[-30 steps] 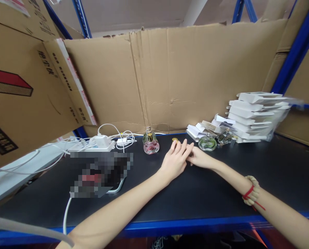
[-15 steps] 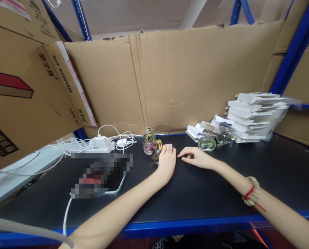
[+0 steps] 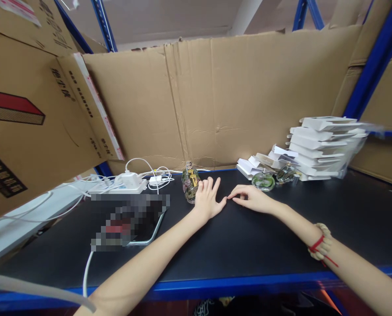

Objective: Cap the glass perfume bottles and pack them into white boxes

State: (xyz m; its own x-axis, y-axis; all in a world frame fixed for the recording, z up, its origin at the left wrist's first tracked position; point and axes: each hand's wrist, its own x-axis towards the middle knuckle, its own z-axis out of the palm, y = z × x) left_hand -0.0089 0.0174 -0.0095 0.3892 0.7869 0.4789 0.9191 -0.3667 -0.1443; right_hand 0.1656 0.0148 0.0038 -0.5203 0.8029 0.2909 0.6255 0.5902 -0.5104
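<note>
My left hand (image 3: 210, 200) rests on the black tabletop (image 3: 248, 245) with its fingers spread and nothing in its grasp. Its outer edge is against the nearest glass perfume bottle (image 3: 190, 194), which has a gold top. Behind that bottle, others stand close in a row and partly hide one another; a silver top (image 3: 188, 165) shows at the back. To the right, my right hand (image 3: 251, 198) hovers low or rests on the table, fingers loosely bent and thumb apart. I see nothing held there. Its fingertips are near my left thumb.
A green perfume bottle (image 3: 263, 180) and a dark one (image 3: 285, 174) sit at the back right, beside loose white cartons (image 3: 248, 167) and a carton stack (image 3: 321, 149). At left are a blurred-out device (image 3: 130, 224), a power strip (image 3: 130, 184) and cables. Cardboard (image 3: 255, 101) walls the back.
My left hand has opened its fingers and shifted slightly left, and the nearest bottle has moved left and back into the row with the others. My right hand has barely moved.
</note>
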